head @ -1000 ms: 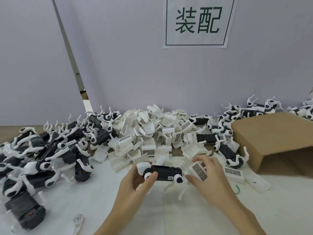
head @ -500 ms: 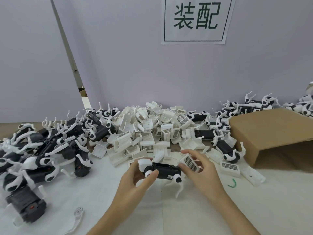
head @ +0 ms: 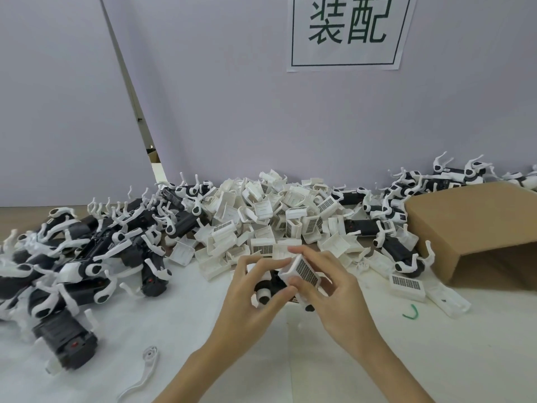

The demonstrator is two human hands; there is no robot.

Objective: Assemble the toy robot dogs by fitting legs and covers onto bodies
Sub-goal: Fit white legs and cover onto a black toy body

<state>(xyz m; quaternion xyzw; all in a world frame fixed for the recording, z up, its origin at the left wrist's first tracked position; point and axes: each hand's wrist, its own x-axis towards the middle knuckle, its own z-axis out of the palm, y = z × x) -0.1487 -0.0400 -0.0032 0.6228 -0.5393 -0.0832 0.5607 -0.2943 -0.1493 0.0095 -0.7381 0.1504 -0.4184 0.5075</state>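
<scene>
My left hand point(head: 250, 298) grips a black toy dog body point(head: 271, 285) with white leg joints, held just above the white table. My right hand point(head: 334, 289) pinches a white cover point(head: 302, 271) with a barcode label and holds it tilted over the body's top. Most of the body is hidden behind the cover and my fingers. A heap of white covers point(head: 270, 216) lies behind my hands. Black bodies with white legs point(head: 87, 254) are piled at the left.
An open cardboard box point(head: 476, 225) lies on its side at the right, with more dogs point(head: 436, 181) behind it. A loose white leg point(head: 142, 370) lies near the front left. A small green clip point(head: 411, 312) sits right of my hands. A wall with a paper sign point(head: 347, 32) stands behind.
My right hand picked a barcode-labelled cover from the pile edge and brought it left over the body. My left hand tilted the body up toward it.
</scene>
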